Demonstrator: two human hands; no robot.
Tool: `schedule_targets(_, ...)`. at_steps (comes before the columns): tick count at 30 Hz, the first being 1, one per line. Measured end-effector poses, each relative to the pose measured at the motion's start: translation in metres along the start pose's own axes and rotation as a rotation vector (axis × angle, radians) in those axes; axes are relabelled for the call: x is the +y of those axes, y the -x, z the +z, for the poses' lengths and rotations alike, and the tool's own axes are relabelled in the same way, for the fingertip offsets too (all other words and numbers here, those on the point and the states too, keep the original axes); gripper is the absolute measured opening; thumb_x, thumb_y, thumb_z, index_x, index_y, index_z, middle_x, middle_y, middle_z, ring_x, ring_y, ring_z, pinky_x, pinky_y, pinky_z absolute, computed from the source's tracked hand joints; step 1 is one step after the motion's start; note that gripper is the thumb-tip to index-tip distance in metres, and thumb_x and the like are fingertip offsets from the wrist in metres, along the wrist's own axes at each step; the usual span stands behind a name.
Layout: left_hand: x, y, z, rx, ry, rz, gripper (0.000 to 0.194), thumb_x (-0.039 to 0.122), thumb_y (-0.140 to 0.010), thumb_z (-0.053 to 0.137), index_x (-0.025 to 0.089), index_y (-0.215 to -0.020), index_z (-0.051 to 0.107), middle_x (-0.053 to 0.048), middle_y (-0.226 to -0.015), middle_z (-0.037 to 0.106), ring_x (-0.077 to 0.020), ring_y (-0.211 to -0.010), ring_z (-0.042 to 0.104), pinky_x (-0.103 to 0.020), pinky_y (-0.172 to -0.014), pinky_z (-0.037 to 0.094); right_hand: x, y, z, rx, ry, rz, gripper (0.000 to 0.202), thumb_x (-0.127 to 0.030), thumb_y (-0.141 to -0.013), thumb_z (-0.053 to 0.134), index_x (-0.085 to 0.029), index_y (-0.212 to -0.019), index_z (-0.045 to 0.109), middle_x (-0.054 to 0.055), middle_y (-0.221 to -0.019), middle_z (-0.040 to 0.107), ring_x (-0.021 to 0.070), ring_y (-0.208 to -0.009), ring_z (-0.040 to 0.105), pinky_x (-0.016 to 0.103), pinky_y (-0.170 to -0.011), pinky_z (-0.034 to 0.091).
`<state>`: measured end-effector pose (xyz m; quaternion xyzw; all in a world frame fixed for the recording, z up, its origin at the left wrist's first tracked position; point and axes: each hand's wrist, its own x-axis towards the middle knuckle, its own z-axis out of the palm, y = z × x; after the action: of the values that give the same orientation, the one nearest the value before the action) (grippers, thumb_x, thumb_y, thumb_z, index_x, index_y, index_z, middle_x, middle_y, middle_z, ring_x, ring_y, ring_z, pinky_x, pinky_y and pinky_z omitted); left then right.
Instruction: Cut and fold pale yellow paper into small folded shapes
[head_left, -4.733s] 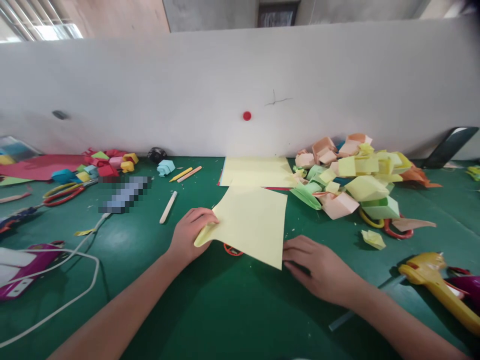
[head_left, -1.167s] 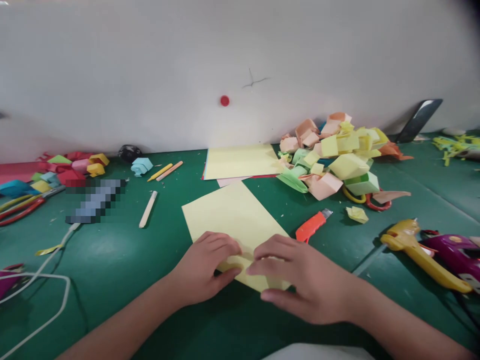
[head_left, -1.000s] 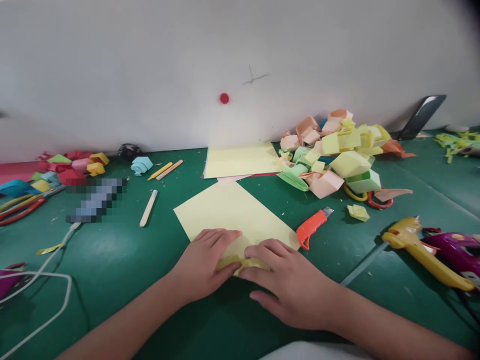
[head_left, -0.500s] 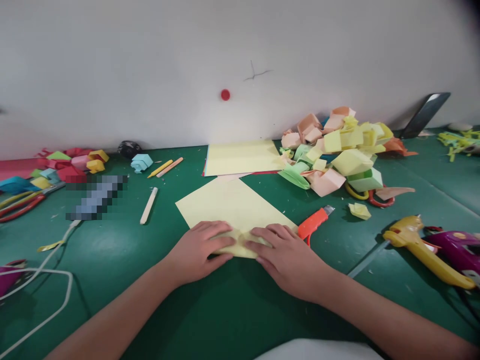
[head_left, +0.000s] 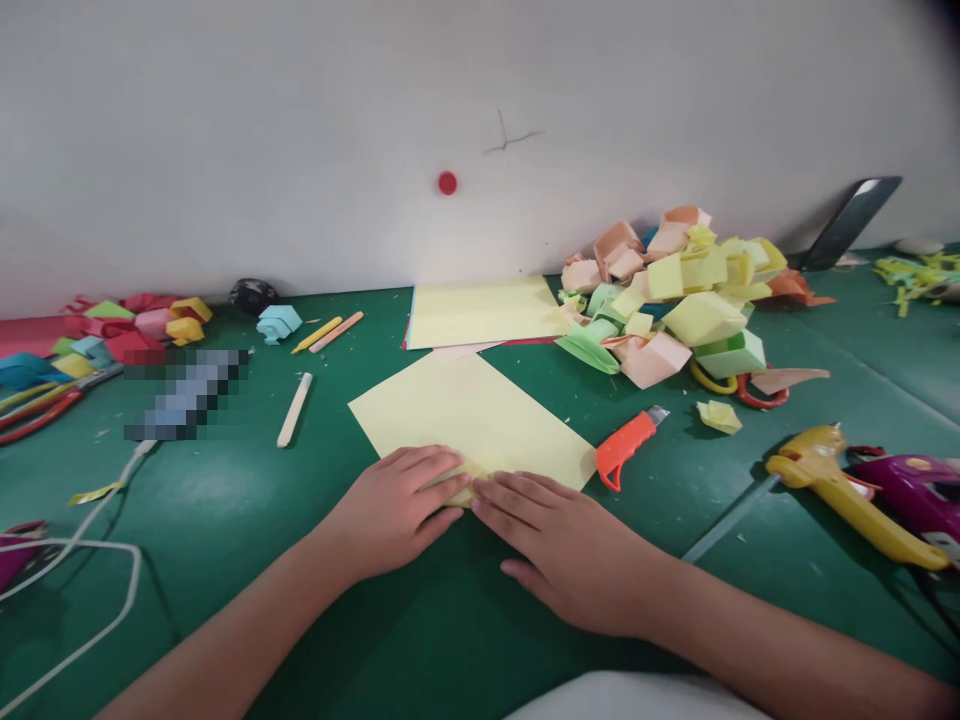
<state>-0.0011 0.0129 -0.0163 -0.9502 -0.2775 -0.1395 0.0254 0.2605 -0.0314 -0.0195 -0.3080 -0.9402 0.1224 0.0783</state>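
A pale yellow sheet of paper [head_left: 465, 410] lies on the green table with one corner pointing away from me. Its near edge is folded over, and both hands rest on that part. My left hand [head_left: 405, 505] lies on the fold's left side, fingers stretched out to the right. My right hand [head_left: 547, 540] presses flat on the right side, with its thumb apart from the fingers. The fingertips of the two hands almost meet and cover much of the fold. Just right of the sheet is an orange box cutter [head_left: 626, 445].
Beyond the sheet sits a paper stack [head_left: 484, 315] by the wall. A heap of folded paper pieces [head_left: 675, 300] is at the back right. A yellow glue gun [head_left: 855, 500] lies at right. Coloured sticks [head_left: 296, 410], scissors [head_left: 52, 405] and a white cable [head_left: 127, 600] lie at left.
My right hand has slid left and slightly toward me along the fold, its fingers flattening and nearing the left fingertips. More of the box cutter shows. My left hand has hardly moved.
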Motion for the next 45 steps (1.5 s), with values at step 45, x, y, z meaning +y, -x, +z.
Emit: schedule_targets(45,0.019,-0.008,0.005,0.013,0.152,0.064,0.031,0.016,-0.103,0.042,0.020,-0.124,0.064,-0.008,-0.121,0.071,-0.0214,-0.106,0.067,-0.037,-0.086,0.055,0.053,0.013,-0.028,-0.058,-0.241,-0.077,0.057,-0.027,-0.096,0.059,-0.030,-0.152,0.045,0.004,-0.157,0.047,0.0231,-0.146,0.040,0.050,-0.123,0.029)
